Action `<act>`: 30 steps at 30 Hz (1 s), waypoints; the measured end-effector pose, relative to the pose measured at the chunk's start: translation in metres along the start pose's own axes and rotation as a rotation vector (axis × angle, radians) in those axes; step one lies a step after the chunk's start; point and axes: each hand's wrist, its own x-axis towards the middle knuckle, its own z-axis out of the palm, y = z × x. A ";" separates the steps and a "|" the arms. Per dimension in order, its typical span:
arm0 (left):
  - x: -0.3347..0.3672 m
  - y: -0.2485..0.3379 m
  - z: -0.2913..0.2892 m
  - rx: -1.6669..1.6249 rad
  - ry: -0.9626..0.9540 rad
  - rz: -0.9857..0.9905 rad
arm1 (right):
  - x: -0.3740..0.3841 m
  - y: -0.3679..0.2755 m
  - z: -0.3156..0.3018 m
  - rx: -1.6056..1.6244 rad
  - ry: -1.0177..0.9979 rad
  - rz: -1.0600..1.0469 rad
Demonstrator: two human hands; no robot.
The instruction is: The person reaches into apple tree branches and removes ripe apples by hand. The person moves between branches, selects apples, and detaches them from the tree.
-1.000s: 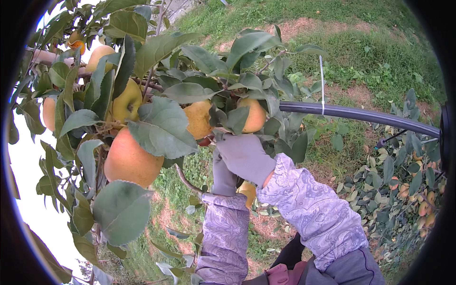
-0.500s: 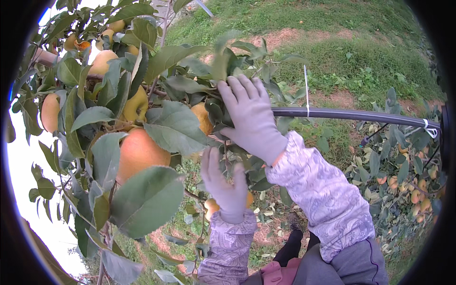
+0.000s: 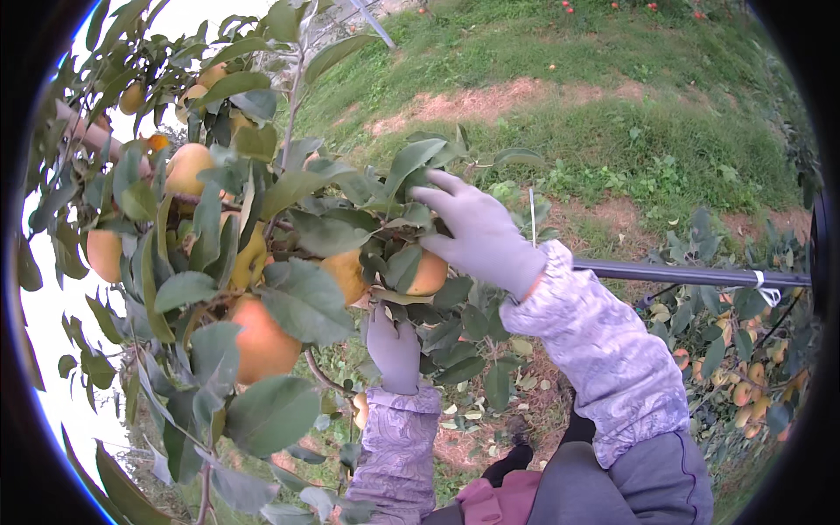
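Observation:
Both hands wear pale grey gloves and are at a leafy apple branch. My right hand point(image 3: 483, 229) has its fingers apart, with the fingertips at the leaves beside a yellow-orange apple point(image 3: 427, 274); it grips nothing that I can see. Below the branch, my left hand point(image 3: 393, 352) points upward with its fingers stretched, their tips close under a leaf and partly lost against it. A yellow apple point(image 3: 346, 278) hangs just above and left of it. Further left, a larger orange-pink apple point(image 3: 264, 341) shows between big green leaves point(image 3: 276, 413).
A dark pipe point(image 3: 691, 273) with white ties runs off to the right. More apples point(image 3: 189, 170) hang at upper left near a thick branch point(image 3: 87, 131). Another fruiting tree point(image 3: 748, 385) stands at lower right. Grass point(image 3: 612, 122) and bare soil lie behind.
The view has shifted. My right hand has moved off the leaves, its fingers now spread wider, and an apple shows beside it. My left hand has gone up under the leaves.

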 end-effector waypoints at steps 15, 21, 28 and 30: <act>-0.014 -0.037 0.011 -0.176 0.191 -0.118 | 0.039 0.076 0.034 0.001 -0.431 -0.520; -0.015 -0.021 0.014 -0.200 0.073 -0.173 | 0.045 0.107 0.033 0.000 -0.585 -0.753; -0.015 -0.025 -0.002 -0.180 0.029 -0.238 | 0.053 0.090 -0.031 0.064 -0.982 0.331; -0.013 -0.019 0.001 -0.215 0.018 -0.225 | 0.046 0.079 -0.013 0.265 -0.848 0.393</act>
